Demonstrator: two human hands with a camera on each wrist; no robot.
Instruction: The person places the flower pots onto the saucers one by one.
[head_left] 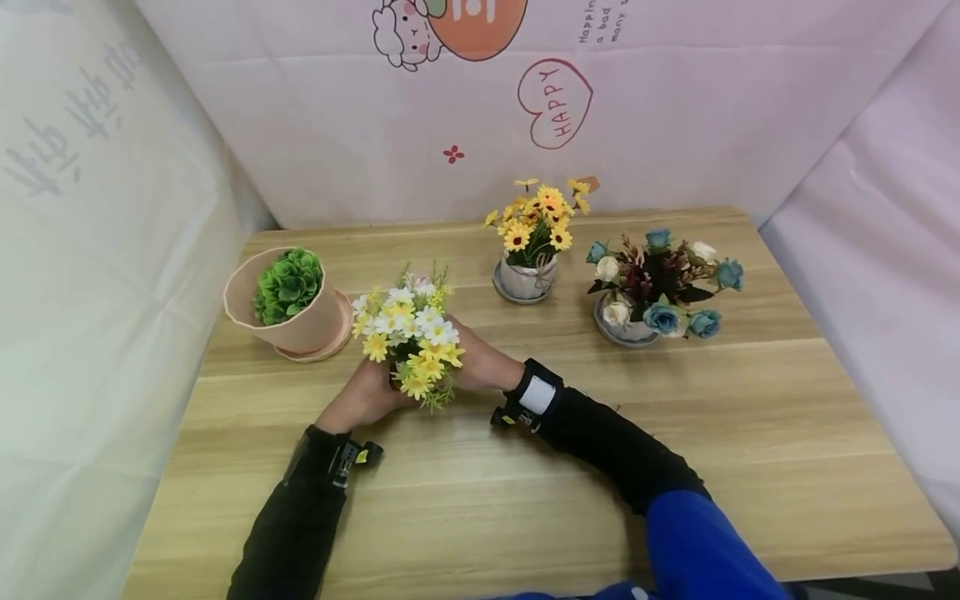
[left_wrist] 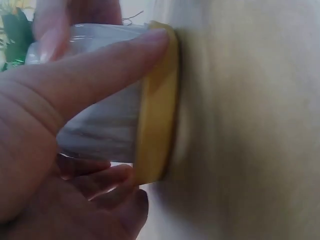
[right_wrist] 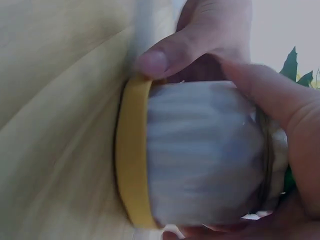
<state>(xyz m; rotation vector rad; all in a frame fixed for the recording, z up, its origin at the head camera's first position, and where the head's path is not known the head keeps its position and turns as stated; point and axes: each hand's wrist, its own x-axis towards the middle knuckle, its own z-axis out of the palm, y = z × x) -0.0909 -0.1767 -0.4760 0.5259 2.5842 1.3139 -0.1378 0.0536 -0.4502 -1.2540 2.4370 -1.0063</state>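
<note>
Both hands hold a potted plant with white and yellow daisies, at left of centre in the head view. Its whitish ribbed pot has a cord round its upper part and sits in a yellow saucer. My left hand grips low down, its thumb reaching onto the saucer's rim and its fingers curled on the other side. My right hand grips the pot higher up, near the blooms. In the wrist views the saucer's underside is at the wooden table; whether it touches is hard to tell.
A pink pot with a round green plant stands on a pink saucer to the left. Behind and to the right are a pot of yellow sunflowers and a pot of blue and white roses. White printed cloth hangs behind the table.
</note>
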